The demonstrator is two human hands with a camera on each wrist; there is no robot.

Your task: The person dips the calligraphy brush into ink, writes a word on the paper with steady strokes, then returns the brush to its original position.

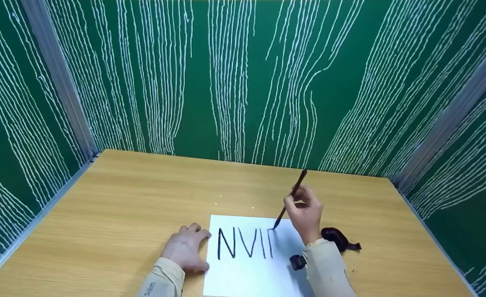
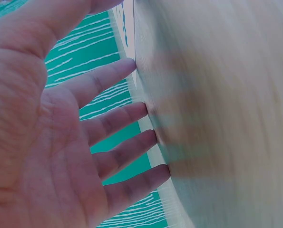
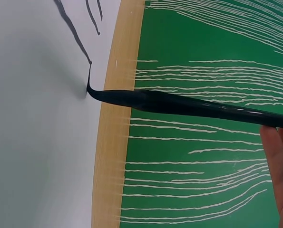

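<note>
A white sheet of paper (image 1: 247, 280) lies on the table, with black strokes reading N, V, I and an upright whose top turns right. My right hand (image 1: 306, 212) pinches a dark ink brush (image 1: 296, 187) well up its handle, above the sheet's upper right part. In the right wrist view the bristle tip (image 3: 96, 94) bends against the paper at the end of a thin black line. Spread out at the sheet's left edge, my left hand (image 1: 187, 246) touches the wood with its fingertips (image 2: 161, 175), thumb by the paper's edge.
Beside the right forearm sits a dark, rounded object with a narrow neck (image 1: 336, 239), partly covered by the sleeve. Small pale specks (image 1: 252, 207) dot the wooden table (image 1: 102, 206) beyond the paper. Green walls (image 1: 341, 82) with white wavy lines enclose the back and sides.
</note>
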